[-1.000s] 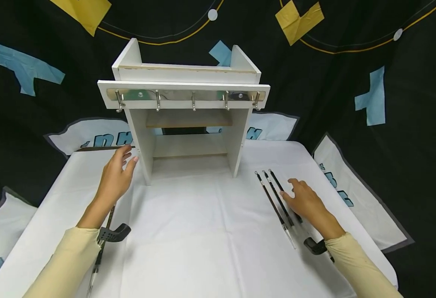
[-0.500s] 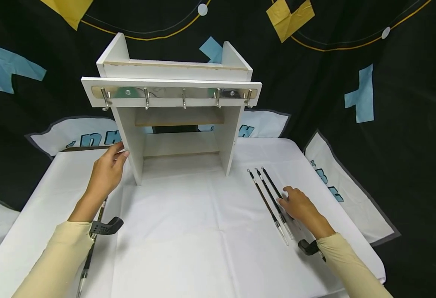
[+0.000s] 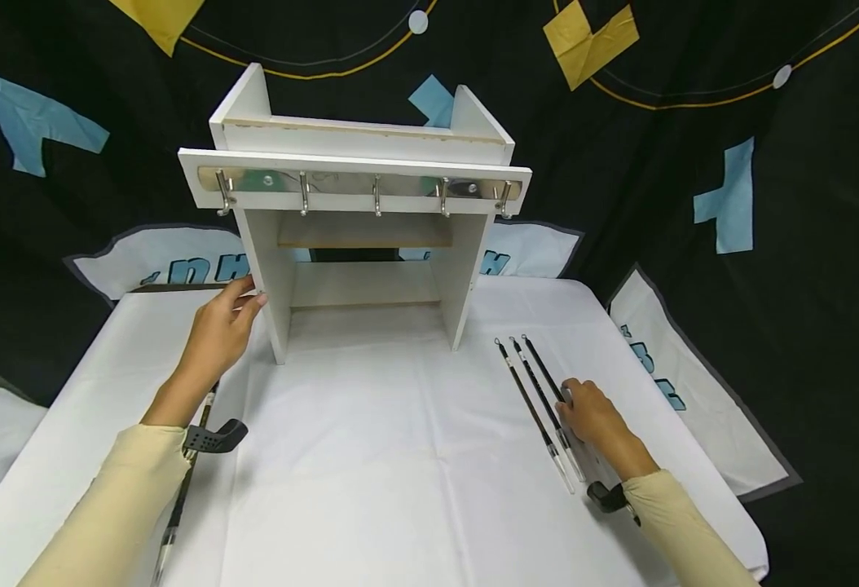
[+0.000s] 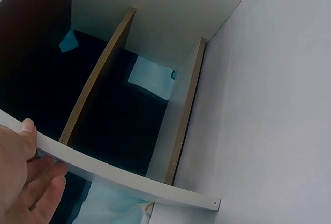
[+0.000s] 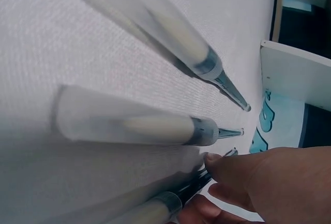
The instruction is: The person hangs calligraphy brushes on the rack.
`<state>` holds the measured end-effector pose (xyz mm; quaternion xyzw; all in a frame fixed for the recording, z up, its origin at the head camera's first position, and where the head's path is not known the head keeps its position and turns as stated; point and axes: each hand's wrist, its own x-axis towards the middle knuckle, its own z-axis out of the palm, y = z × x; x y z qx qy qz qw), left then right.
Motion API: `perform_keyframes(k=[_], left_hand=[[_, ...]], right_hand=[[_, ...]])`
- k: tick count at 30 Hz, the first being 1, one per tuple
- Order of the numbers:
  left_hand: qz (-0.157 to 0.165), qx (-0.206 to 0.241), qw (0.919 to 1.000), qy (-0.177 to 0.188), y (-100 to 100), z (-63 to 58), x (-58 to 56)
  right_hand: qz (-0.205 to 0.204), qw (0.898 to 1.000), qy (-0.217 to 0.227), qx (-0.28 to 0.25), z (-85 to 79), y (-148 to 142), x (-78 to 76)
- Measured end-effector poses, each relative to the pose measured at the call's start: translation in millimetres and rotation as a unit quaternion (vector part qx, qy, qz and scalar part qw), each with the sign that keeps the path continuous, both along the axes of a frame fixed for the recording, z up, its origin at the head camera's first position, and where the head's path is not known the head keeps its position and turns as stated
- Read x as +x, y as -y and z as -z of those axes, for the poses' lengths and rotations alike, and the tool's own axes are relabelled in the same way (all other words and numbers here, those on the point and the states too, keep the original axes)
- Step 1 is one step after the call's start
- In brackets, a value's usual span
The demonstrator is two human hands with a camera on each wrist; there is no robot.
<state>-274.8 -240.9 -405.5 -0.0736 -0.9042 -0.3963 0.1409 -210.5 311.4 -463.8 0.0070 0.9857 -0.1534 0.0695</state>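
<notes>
A small white shelf (image 3: 363,148) with a row of metal hooks stands at the back of the table. My left hand (image 3: 215,336) holds the front edge of its left side panel (image 4: 119,172), thumb on the edge and fingers on the outer face. To the right, my right hand (image 3: 600,420) pinches the dark handle of the rightmost calligraphy brush (image 5: 195,183), which lies on the cloth. Beside it lie a middle brush (image 5: 150,127) and a left brush (image 3: 528,399), both with clear caps over pale bristles and hanging loops.
Another capped brush (image 3: 178,509) lies under my left forearm. White cloth covers the table (image 3: 356,473). Behind it hangs a black curtain (image 3: 642,179) with blue and yellow patches and lettered white pieces.
My left hand has come up against the shelf's side panel and taken hold of it. The right hand has lowered to the rightmost brush and closed its fingers on it.
</notes>
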Motion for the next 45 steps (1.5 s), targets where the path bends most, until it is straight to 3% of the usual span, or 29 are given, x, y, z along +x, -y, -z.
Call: perform_keyframes(k=[16, 25, 31, 38, 45], left_hand=[[0.004, -0.016, 0.9998, 0.005, 5.5, -9.9, -1.7], [0.009, -0.015, 0.9998, 0.004, 4.2, -8.0, -3.4], [0.01, -0.015, 0.9998, 0.01, 3.8, -7.2, -5.2], [0.014, -0.024, 0.9995, 0.014, 4.4, -9.6, -4.8], [0.012, -0.029, 0.9994, 0.017, 4.6, -10.8, -3.7]], right_hand=[[-0.004, 1.0, -0.028, 0.007, 5.2, 3.6, -4.7], [0.003, 1.0, -0.03, -0.001, 8.1, 3.2, -4.7], [0.01, 0.999, -0.035, -0.027, 1.3, 2.1, -0.2], [0.019, 0.991, -0.109, -0.079, -26.8, 8.8, 10.3], [0.039, 0.961, -0.237, -0.139, -50.8, 33.3, 20.9]])
